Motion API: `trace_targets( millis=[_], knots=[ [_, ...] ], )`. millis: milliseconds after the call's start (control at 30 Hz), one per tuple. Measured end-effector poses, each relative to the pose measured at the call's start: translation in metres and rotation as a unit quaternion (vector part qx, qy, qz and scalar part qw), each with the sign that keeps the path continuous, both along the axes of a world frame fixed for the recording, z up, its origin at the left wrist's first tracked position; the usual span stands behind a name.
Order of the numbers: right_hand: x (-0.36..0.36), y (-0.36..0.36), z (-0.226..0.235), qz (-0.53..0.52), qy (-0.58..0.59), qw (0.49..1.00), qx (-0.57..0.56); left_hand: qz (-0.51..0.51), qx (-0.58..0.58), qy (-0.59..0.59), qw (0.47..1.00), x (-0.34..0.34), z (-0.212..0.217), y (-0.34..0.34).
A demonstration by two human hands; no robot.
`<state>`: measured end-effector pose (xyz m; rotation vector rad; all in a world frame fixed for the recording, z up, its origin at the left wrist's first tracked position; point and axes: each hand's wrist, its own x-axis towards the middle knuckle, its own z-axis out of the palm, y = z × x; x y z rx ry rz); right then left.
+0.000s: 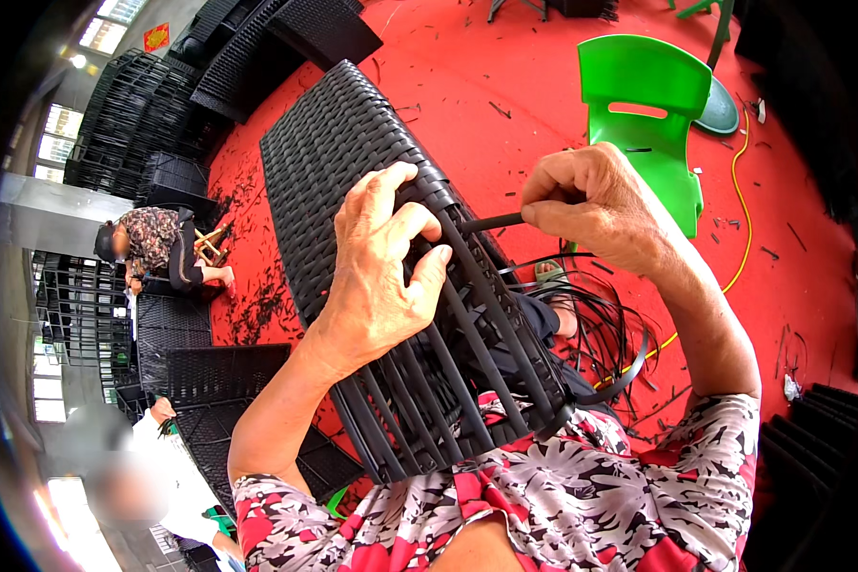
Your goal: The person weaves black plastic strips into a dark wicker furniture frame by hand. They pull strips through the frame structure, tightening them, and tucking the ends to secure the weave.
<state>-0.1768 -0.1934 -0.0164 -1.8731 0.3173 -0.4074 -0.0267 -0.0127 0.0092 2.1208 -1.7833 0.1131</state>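
Note:
A long piece of black wickerwork (pixel 338 133), woven from flat plastic strips, stands slanted before me. Its near end shows bare black bars (pixel 472 367) without weave. My left hand (pixel 377 257) rests against the edge where weave meets bars, fingers bent but apart and thumb stretched out. Whether its hidden fingertips touch a strip I cannot make out. To the right, my right hand (pixel 591 200) is closed in a pinch on the end of a black plastic strip (pixel 491 222). That strip runs from the pinch to the wickerwork's edge beside my left fingers.
Loose black strips (pixel 620 329) hang in loops at my right. A green plastic chair (pixel 639 81) and a yellow cable (pixel 745 205) are on the red floor (pixel 486 86), among scraps. At left, one person (pixel 157 243) bends over wickerwork; another (pixel 167 467) is nearer.

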Motion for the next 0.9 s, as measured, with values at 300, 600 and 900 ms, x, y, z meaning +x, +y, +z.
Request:
trace_targets(
  millis=[300, 600, 900],
  knots=[
    [0.0, -0.002, 0.002, 0.016, 0.02, 1.0, -0.003, -0.01, -0.006, 0.009, 1.0, 0.002, -0.003, 0.001],
    [0.011, 0.008, -0.011, 0.071, 0.004, 0.993, 0.097, -0.05, -0.02, 0.062, 0.997, 0.004, -0.002, 0.005],
    [0.028, 0.037, -0.012, 0.004, -0.251, 0.949, -0.189, -0.047, -0.179, 0.3, 0.936, 0.007, 0.017, 0.014]
  ],
)
